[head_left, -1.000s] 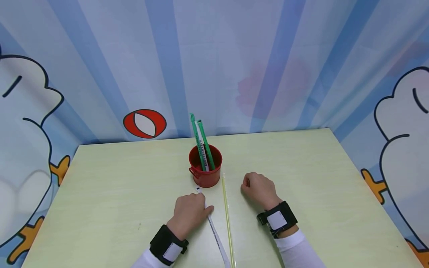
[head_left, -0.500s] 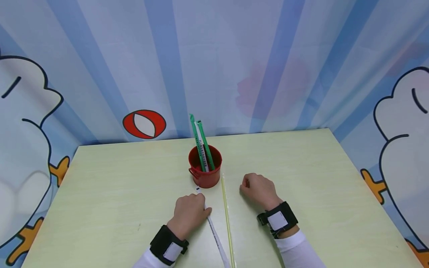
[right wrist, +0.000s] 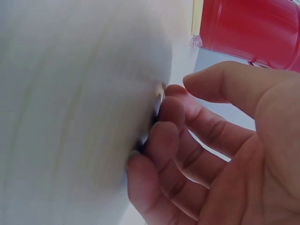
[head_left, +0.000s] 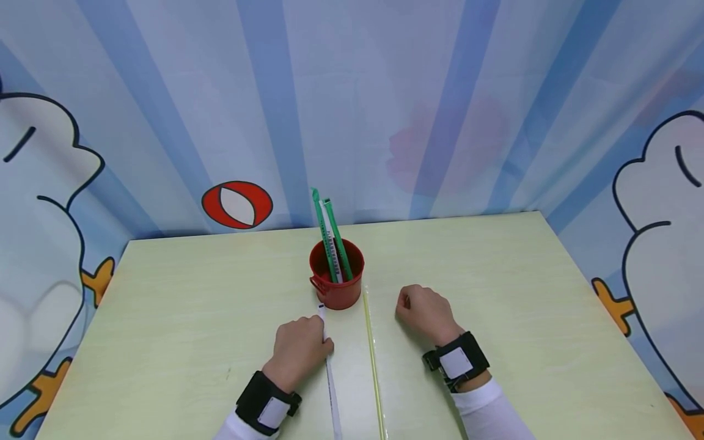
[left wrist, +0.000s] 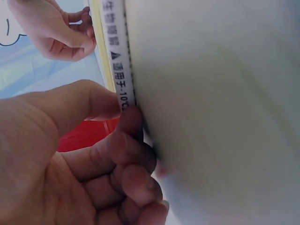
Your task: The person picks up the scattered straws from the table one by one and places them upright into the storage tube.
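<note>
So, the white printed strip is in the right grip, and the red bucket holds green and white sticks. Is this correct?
Not quite: the white printed strip is in the left grip, as the left wrist view shows. The red bucket does hold green and white sticks.

Pale worktop point(head_left: 181, 305) backs onto a blue striped curtain point(head_left: 352, 110) — red-and-white oval point(head_left: 238, 205) printed low on the cloth, left of centre — with a black-outlined white cartoon figure point(head_left: 38, 244) at far left and another outlined figure point(head_left: 671, 275) at far right.
</note>
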### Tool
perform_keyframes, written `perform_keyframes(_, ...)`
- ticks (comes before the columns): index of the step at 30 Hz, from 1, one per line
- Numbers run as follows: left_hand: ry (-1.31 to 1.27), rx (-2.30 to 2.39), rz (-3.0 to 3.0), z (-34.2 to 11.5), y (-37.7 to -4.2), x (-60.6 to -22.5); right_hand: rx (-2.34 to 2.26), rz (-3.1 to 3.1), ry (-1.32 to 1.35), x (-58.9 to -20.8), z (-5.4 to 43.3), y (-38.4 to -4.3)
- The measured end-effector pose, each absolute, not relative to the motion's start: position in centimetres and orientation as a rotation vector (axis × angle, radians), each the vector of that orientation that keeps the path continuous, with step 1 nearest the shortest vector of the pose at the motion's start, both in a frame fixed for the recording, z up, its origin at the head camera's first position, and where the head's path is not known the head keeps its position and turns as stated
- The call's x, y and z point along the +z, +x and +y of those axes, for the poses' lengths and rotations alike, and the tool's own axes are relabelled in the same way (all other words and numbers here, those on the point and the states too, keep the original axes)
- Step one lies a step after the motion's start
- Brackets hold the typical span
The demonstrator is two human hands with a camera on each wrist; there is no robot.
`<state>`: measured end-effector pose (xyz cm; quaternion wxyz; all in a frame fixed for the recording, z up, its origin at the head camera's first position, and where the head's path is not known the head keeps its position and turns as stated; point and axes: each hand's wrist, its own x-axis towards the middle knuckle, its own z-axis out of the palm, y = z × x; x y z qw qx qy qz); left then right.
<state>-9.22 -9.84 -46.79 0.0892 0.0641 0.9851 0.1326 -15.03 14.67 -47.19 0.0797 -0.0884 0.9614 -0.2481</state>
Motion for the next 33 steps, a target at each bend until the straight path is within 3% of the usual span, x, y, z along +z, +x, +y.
perform_keyframes(33, -0.033, 0.68, 3.068, -14.1, -10.3, -43.1, -0.736, 2.887, -0.269, -47.3, 14.7, -15.1)
